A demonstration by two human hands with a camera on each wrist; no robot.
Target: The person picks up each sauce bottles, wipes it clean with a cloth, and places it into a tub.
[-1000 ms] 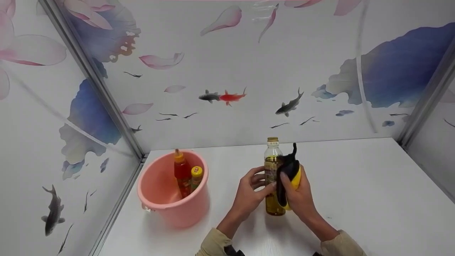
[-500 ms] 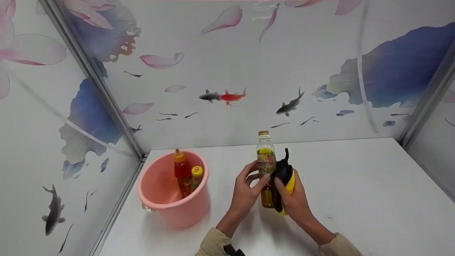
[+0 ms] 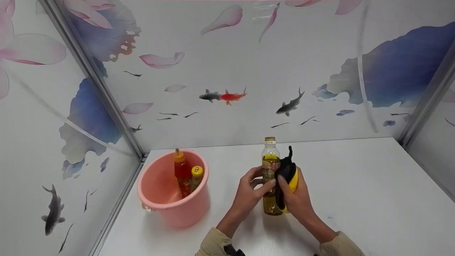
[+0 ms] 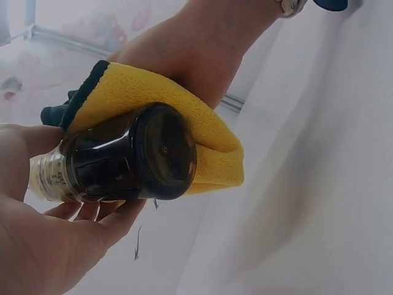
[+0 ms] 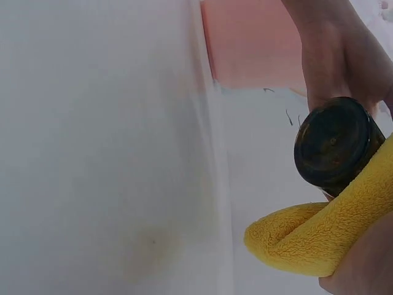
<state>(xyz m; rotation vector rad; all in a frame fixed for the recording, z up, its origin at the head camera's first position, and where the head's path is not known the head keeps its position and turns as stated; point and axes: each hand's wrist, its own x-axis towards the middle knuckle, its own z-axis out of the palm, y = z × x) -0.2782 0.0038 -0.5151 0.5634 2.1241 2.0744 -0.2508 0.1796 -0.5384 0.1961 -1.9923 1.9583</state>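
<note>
My left hand (image 3: pixel 248 192) grips a clear bottle of yellow-green oil (image 3: pixel 271 164) with a gold cap, its fingers behind and thumb in front. The bottle is held upright above the table; its round base shows in both wrist views. My right hand (image 3: pixel 301 197) holds a folded cloth (image 3: pixel 286 175), dark on one face and yellow (image 4: pixel 156 89) on the other, with the thumb over the dark face. The cloth lies against the right side of the bottle and covers part of the label. A dark loop sticks up from the cloth's top.
On the left of the white table (image 3: pixel 369 199) stands a pink bucket (image 3: pixel 181 215). Inside it are a red sauce bottle (image 3: pixel 182 174) with a yellow cap and a small yellow-lidded jar (image 3: pixel 196 179). Printed wall panels (image 3: pixel 241 64) enclose the table at the back and sides.
The bottle and both hands shifted up and left by half a second ago, then came back down and right. The cloth has stayed against the bottle. The bucket has not moved.
</note>
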